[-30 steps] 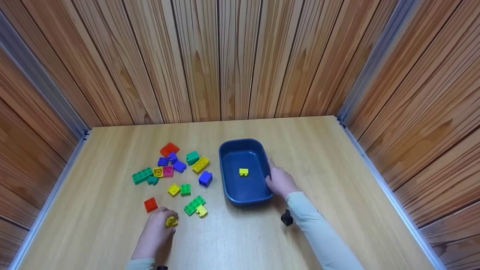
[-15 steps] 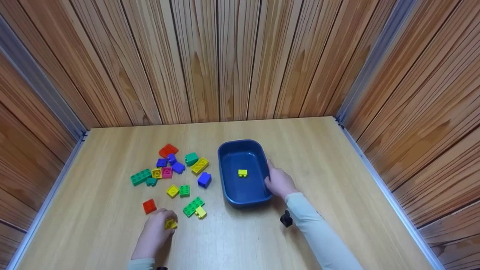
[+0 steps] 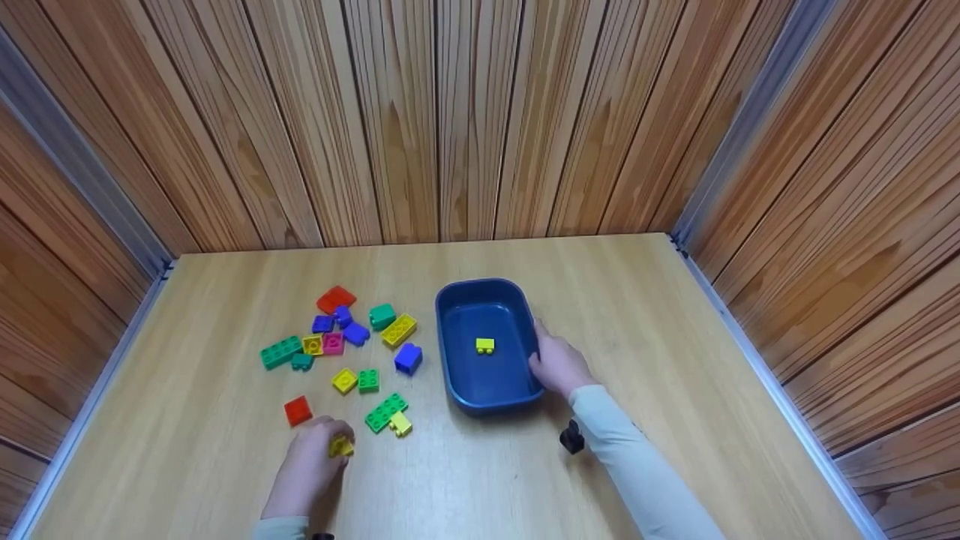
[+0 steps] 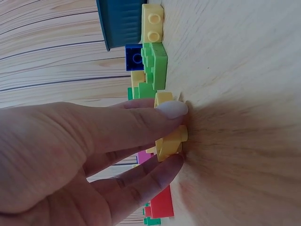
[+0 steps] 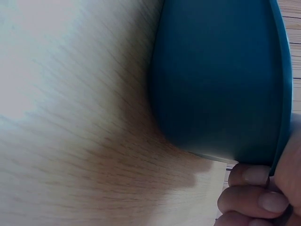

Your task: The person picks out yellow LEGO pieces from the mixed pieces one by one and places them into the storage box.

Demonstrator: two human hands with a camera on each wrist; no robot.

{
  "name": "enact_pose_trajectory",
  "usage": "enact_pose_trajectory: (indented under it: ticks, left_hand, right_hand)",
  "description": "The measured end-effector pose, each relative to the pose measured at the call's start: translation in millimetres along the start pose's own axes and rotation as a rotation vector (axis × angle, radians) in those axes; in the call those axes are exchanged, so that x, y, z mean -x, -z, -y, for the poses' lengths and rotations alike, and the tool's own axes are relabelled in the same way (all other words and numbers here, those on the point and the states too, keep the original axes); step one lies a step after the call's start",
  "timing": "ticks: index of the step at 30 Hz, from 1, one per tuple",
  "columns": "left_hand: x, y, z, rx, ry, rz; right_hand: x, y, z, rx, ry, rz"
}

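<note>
My left hand (image 3: 306,459) pinches a yellow toy brick (image 4: 170,141) between thumb and fingers, close to the tabletop at the front left. In the left wrist view the thumb covers part of that brick. My right hand (image 3: 561,366) grips the right side of a dark blue plastic bin (image 3: 491,401), with the thumb at the inner side of the rim. The right wrist view has its fingers (image 5: 242,200) curled under the rim from outside. A small yellow brick (image 3: 485,346) lies on the bin floor.
Loose bricks are scattered left of the bin, among them a red brick (image 3: 298,410) beside my left hand, a long green brick (image 3: 386,412) touching a pale yellow one (image 3: 400,424), and a blue brick (image 3: 409,359). Wood-panelled walls (image 3: 480,120) enclose the table.
The yellow brick in my left fingers has turned slightly and shows a little less. My right hand and the bin keep their places; the head view has shifted a little.
</note>
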State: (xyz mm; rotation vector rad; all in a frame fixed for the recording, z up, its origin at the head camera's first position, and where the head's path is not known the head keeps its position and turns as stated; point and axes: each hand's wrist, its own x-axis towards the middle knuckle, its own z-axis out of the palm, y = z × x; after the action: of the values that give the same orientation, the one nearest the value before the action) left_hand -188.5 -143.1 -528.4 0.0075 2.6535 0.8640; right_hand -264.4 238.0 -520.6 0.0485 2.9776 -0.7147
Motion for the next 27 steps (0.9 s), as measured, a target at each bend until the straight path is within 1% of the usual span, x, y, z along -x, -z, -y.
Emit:
enact_pose_trajectory:
  ticks: [5,8,12,14,16,18,21,24,27]
  left_hand:
    - [0.4,-0.6,-1.9,-0.027,-0.025,0.002]
    - [0.3,-0.5,-5.5,-0.031,-0.027,0.013]
    - [-0.3,3.2,-14.8,-0.008,-0.006,0.04]
    - [-1.1,6.2,-21.0,-0.003,-0.011,0.045]
    - [-1.8,9.4,-27.9,-0.002,-0.022,0.034]
    - [-2.4,12.7,-35.3,-0.004,-0.048,0.023]
    - [-2.9,17.7,-47.1,-0.013,-0.109,-0.006]
    - [-3.9,22.3,-58.9,-0.031,-0.185,-0.051]
    - [-7.1,27.2,-72.2,-0.028,-0.238,-0.101]
  right_hand:
    - [0,0,1,0.004,0.0,0.001]
    - [0,0,1,0.009,0.003,0.0]
    - [0,1,0,0.004,0.003,-0.003]
    - [0,2,0,-0.003,0.0,0.002]
    - [-1,2,0,-0.009,-0.007,0.009]
    - [-1,2,0,-0.009,-0.006,0.009]
    - [-1,2,0,-0.007,-0.006,0.009]
    - [-1,2,0,-0.003,-0.003,0.008]
    - [0,1,1,-0.006,-0.003,0.01]
